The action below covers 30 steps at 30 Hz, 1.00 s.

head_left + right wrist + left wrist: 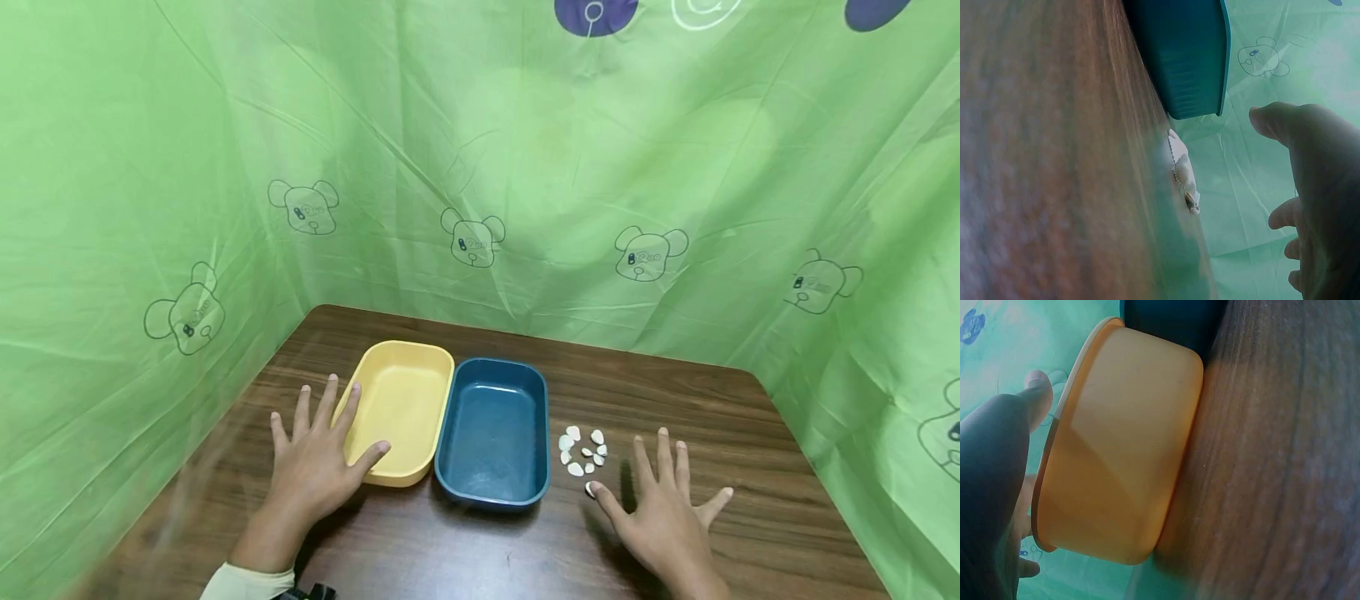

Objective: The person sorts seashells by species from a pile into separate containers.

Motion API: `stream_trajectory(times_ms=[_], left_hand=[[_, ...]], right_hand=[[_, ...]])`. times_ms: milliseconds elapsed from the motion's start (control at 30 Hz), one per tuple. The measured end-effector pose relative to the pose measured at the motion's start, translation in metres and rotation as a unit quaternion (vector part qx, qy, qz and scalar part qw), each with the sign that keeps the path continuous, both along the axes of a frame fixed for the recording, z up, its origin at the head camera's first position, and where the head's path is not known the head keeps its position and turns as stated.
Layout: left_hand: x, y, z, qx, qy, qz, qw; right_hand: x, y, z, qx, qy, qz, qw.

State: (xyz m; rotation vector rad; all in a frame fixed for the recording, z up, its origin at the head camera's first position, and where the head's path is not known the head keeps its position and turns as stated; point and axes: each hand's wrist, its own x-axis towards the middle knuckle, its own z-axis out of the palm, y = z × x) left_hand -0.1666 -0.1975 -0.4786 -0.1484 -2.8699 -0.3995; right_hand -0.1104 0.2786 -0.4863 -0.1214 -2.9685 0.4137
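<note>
A deep blue tray (491,446), rounded at the corners, sits on a dark wood-grain surface (660,387), and everything else is placed around it. To its right, from the person's side, lie about nine small white pieces (587,452) in a loose ring, and one lone piece (588,490) sits nearer the person. No white piece shows inside the blue tray or in the visible part of the yellow tray (401,408) just left of it, so the work appears barely begun, with all the visible pieces yet to be handled. They are pale, flattish and irregular, some nearly triangular; whether shells or pebbles is hard to tell. The right hand (667,521) is right of the blue tray, its grip apart, fingers spread, thumb tip overlapping the lone piece in the head view without pinching it. The left hand (311,471), beyond the yellow tray's near left edge, also has its grip apart and holds nothing; whether it touches the rim is unclear.
</note>
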Motion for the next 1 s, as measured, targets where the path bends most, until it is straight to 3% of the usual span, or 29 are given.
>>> stream_trajectory(times_ms=[367, 700, 1000], left_hand=[[0.001, -0.003, 0.0, 0.015, -0.002, -0.007, 0.9999], [0.002, -0.012, -0.003, 0.074, -0.019, -0.036, 0.9964], [-0.001, -0.021, -0.004, 0.138, -0.016, -0.088, 0.9864]], right_hand=[[-0.001, 0.0, -0.001, 0.003, 0.003, 0.003, 1.0], [-0.006, -0.003, -0.005, -0.017, -0.026, -0.008, 0.9995], [-0.008, -0.007, -0.013, -0.059, 0.033, 0.017, 0.9976]])
